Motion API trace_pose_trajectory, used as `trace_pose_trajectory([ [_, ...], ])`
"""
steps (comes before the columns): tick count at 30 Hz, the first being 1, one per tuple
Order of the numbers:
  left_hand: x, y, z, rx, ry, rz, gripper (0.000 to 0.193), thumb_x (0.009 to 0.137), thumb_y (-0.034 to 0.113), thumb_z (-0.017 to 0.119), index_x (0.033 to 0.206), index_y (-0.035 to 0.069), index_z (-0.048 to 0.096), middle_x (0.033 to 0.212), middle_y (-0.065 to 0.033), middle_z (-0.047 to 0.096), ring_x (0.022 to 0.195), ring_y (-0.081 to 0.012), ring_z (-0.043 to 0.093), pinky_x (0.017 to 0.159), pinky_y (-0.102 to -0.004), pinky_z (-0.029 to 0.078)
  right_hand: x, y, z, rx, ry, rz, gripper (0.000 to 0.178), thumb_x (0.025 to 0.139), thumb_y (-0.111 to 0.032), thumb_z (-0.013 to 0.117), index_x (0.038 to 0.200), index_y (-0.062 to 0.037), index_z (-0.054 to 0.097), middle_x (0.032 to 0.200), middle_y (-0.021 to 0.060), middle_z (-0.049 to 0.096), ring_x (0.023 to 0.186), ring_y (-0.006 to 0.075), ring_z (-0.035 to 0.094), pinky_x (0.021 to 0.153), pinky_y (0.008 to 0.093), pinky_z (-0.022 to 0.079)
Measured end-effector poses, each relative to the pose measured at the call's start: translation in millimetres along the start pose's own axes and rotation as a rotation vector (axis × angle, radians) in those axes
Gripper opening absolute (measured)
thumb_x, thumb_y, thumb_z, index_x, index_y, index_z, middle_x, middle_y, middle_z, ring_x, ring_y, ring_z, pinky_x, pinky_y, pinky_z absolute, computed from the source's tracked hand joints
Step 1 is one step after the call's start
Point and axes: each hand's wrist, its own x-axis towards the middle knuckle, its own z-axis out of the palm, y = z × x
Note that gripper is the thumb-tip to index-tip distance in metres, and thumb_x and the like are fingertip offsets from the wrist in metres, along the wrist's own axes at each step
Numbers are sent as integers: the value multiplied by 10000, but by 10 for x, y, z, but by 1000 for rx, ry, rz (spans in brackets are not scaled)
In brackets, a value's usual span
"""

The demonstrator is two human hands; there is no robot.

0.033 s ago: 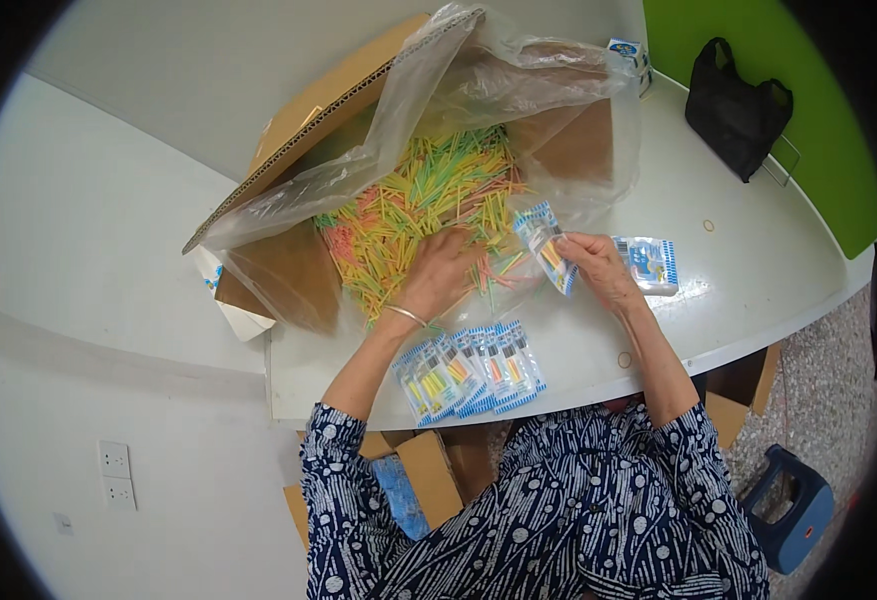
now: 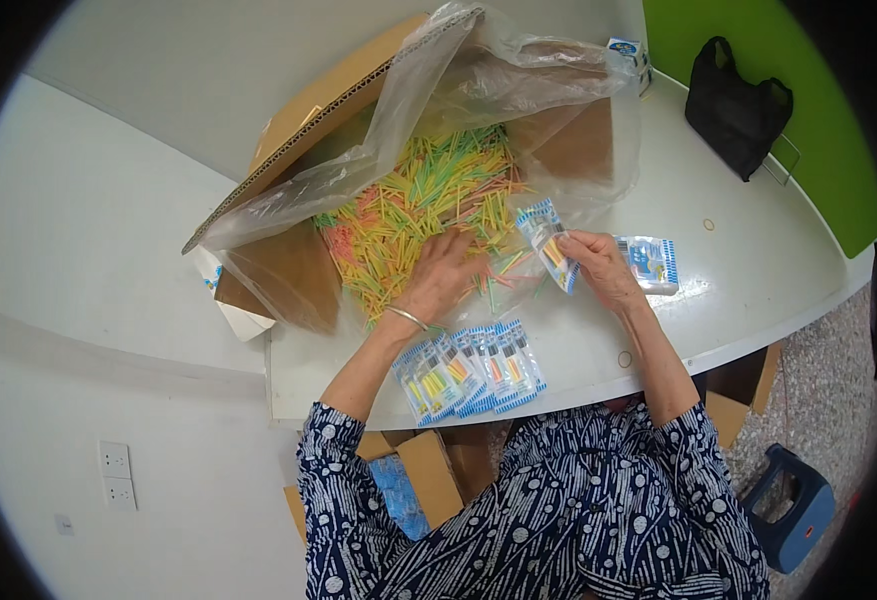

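My left hand, a bracelet on its wrist, rests at the near edge of a heap of thin coloured sticks, mostly yellow, green and pink. Its fingers are apart among the sticks, their tips partly hidden. Right of the heap, my right hand pinches a small clear plastic packet with blue-striped ends. A few yellow-orange sticks show inside that packet. Between my forearms, several similar packets with sticks in them overlap in a row near the table's front edge.
A clear plastic liner spreads over an opened cardboard box around the heap. Flat packets are stacked beside my right hand on the white table. A black bag lies farther right; a blue stool stands below.
My left hand's fingers have shifted slightly and spread among the sticks. My right hand and its packet have barely moved.
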Motion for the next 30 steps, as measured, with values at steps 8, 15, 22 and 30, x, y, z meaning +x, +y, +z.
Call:
trace_pose_trajectory([
  [8,39,-71,238,141,-92,198,187,799,110,503,961,36,561,1190,-151,486,1076,-317,467,928,-405,385,-9,13,23,37,34,-1,285,901,-229,590,1055,2,656,922,7,648,829,50,535,759,209,412],
  [15,-3,-275,362,-416,284,-126,99,831,105,577,836,10,552,953,-117,620,868,-260,583,783,-339,454,-24,53,42,-21,40,11,264,901,-217,589,1013,13,656,906,8,637,824,43,523,753,207,401],
  [22,45,-388,140,-990,445,-590,167,949,202,490,926,43,537,890,-69,671,815,-132,617,739,-273,466,-66,-29,267,-268,-17,19,258,913,-223,570,919,17,665,808,-36,578,780,30,470,717,192,382],
  [30,405,227,-268,-1390,535,-557,219,956,255,485,953,39,518,910,-111,666,867,-142,614,803,-282,458,-49,55,272,-251,-33,-3,284,896,-221,588,1010,28,665,826,0,636,740,45,518,659,199,412],
])
